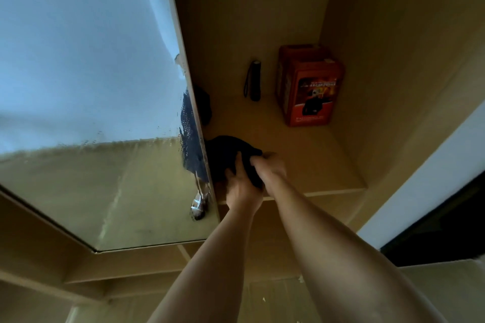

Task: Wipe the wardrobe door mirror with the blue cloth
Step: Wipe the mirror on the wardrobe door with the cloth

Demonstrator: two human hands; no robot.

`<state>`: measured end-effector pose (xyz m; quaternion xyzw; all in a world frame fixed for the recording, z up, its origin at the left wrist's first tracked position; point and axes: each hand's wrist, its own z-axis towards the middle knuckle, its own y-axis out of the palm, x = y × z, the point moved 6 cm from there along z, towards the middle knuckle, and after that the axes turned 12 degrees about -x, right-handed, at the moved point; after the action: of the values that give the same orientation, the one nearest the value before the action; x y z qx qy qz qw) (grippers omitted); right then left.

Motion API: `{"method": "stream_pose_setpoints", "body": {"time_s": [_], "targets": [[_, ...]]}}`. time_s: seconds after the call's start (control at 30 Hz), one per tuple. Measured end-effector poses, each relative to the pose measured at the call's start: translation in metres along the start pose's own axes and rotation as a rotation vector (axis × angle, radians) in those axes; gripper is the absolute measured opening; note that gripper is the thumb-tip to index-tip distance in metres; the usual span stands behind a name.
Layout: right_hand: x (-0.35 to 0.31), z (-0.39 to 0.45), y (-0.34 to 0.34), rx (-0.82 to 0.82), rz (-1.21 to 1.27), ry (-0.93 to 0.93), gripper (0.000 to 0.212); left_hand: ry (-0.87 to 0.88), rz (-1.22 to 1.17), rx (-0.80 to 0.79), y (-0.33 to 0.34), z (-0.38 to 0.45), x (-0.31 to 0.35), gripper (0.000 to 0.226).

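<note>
Left hand (242,186), right hand (270,165) both grip one dark crumpled cloth (225,155) at shelf (315,162) front edge beside mirrored wardrobe door (105,113); one black torch (255,80), one orange box (309,86) at back.

Two bare forearms rise from the bottom edge of the head view, both uncovered along their whole visible length, with no sleeve cuff showing anywhere. The left hand (242,186) is seen from the back, its wrist plain and its thumb set apart from the fingers. The right hand (270,165) shows knuckles and the back of the wrist, also plain. No watch, bracelet, ring or glove can be seen on either hand or wrist. Dim light leaves nails and finer detail too soft to make out. Nothing of the person above the forearms comes into view, so clothing cannot be told.
</note>
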<state>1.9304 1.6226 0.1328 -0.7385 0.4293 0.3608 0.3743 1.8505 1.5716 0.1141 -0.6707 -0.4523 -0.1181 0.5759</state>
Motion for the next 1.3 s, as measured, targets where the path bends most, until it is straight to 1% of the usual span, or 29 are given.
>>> {"method": "stream_pose_setpoints", "body": {"time_s": [0.07,0.13,0.2,0.27,0.3,0.37,0.47,0.57,0.63,0.73,0.8,0.9,0.97,1.03,1.1,1.13,1.23,1.3], "targets": [[-0.003,-0.007,-0.001,0.001,-0.007,-0.064,0.012,0.002,0.026,0.053,-0.006,-0.006,0.003,0.087],[-0.006,-0.019,-0.001,-0.005,0.025,-0.113,0.014,0.03,-0.036,0.1,-0.015,-0.015,0.005,0.07],[-0.005,-0.032,-0.006,0.035,0.104,-0.142,0.014,0.075,-0.155,0.133,-0.025,-0.025,0.009,0.051],[-0.003,-0.048,-0.013,0.118,0.175,-0.159,0.019,0.124,-0.268,0.15,-0.032,-0.038,0.016,0.04],[-0.003,-0.055,-0.016,0.171,0.175,-0.183,0.019,0.148,-0.312,0.142,-0.034,-0.046,0.02,0.037],[-0.007,-0.078,-0.021,0.293,0.091,-0.242,0.013,0.178,-0.377,0.097,-0.035,-0.063,0.026,0.03],[-0.016,-0.111,-0.024,0.433,0.011,-0.3,0.01,0.223,-0.501,0.021,-0.041,-0.087,0.029,0.025],[-0.022,-0.14,-0.021,0.506,-0.047,-0.335,0.004,0.261,-0.618,-0.018,-0.051,-0.113,0.023,0.035],[-0.019,-0.157,-0.015,0.516,-0.051,-0.338,0.015,0.209,-0.683,-0.083,-0.054,-0.127,0.012,0.039],[-0.008,-0.175,0.002,0.467,-0.066,-0.347,0.03,0.131,-0.856,-0.305,-0.051,-0.145,-0.003,0.039],[0.002,-0.183,0.021,0.365,-0.056,-0.329,0.033,0.112,-0.896,-0.422,-0.053,-0.16,-0.016,0.036],[0.023,-0.195,0.05,0.211,0.079,-0.271,0.031,0.172,-0.87,-0.527,-0.057,-0.179,-0.04,0.027],[0.036,-0.204,0.064,0.198,0.135,-0.255,0.027,0.216,-0.831,-0.581,-0.062,-0.191,-0.058,0.027],[0.046,-0.212,0.073,0.213,0.213,-0.25,0.026,0.222,-0.78,-0.62,-0.065,-0.199,-0.077,0.026],[0.054,-0.221,0.083,0.195,0.306,-0.234,0.026,0.186,-0.779,-0.622,-0.068,-0.204,-0.093,0.027],[0.056,-0.225,0.089,0.179,0.335,-0.224,0.026,0.167,-0.775,-0.595,-0.072,-0.205,-0.101,0.029],[0.058,-0.232,0.109,0.07,0.424,-0.2,0.031,0.132,-0.781,-0.433,-0.091,-0.206,-0.12,0.03],[0.054,-0.235,0.122,-0.01,0.418,-0.172,0.042,0.079,-0.826,-0.286,-0.108,-0.207,-0.134,0.029]]}}
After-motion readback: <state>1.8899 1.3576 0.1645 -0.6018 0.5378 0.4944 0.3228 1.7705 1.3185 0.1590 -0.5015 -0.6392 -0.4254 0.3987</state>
